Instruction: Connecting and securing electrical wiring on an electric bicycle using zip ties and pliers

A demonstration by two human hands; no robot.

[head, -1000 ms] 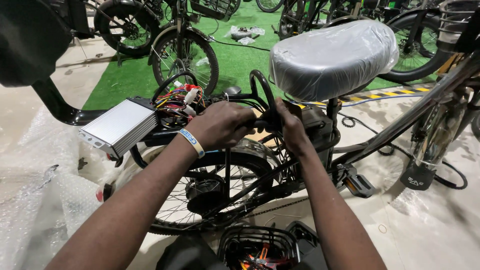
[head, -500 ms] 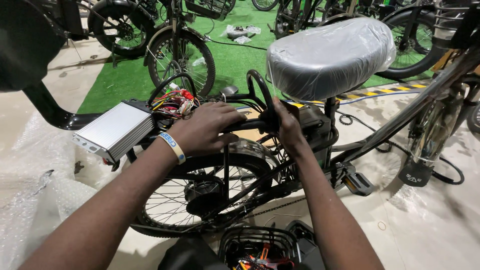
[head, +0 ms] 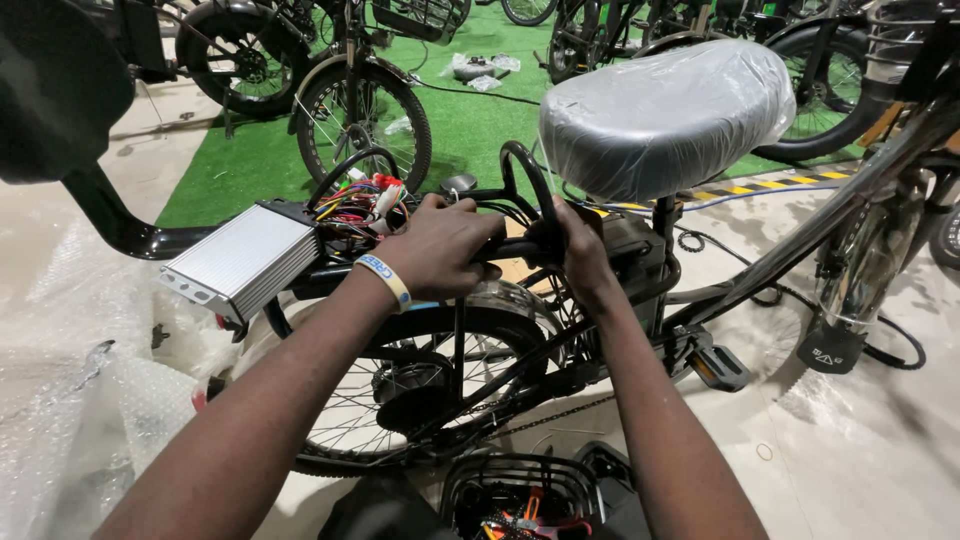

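Behind the plastic-wrapped saddle, both hands grip the bike's black rear rack. Left hand is clenched on its rail; right hand grasps its hoop.

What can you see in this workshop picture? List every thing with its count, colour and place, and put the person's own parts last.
Bicycle being worked on: one, black frame, across the middle.
Saddle: one, grey, wrapped in clear plastic, upper right.
Controller box: one, silver, ribbed, on the rear rack at left.
Wire bundle: one, many colours, beside the box.
Rear wheel: one, black tyre, below the hands.
Pedal: one, black, right of centre.
Parked bicycles: several, dark, on the green mat at the back.
Bubble wrap: clear, on the floor at left.
Wristband: one, yellow and blue, left wrist.
Left hand: on the rack by the wires.
Right hand: fingers around the black tube under the saddle.
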